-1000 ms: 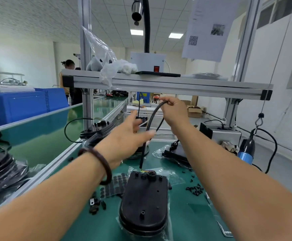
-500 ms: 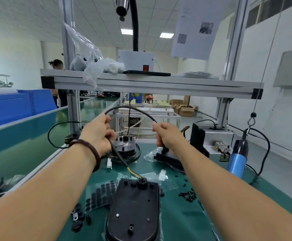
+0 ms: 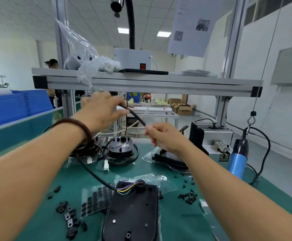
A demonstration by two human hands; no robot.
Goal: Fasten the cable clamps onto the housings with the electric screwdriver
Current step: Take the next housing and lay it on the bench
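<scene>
A black housing [image 3: 131, 213] lies flat on the green mat in front of me, with coloured wires at its far end joining a black cable [image 3: 96, 176]. The cable runs up behind my left forearm to a stretch held in the air between both hands [image 3: 134, 115]. My left hand [image 3: 101, 110] grips one end of that stretch and my right hand [image 3: 164, 136] pinches the other. Small black cable clamps [image 3: 68, 218] lie at the mat's left front. The blue electric screwdriver [image 3: 238, 160] hangs from a hook at the right.
A second housing [image 3: 122, 150] with a coiled cable stands further back. A sheet of black pads [image 3: 94, 200] lies left of the near housing and loose black screws [image 3: 187, 197] lie to its right. An aluminium shelf [image 3: 141, 84] crosses overhead. A person [image 3: 52, 66] stands far left.
The hands have drawn closer together on the cable, my left rising toward the shelf, my right shifting left. The arched loop is now a short straight stretch between them.
</scene>
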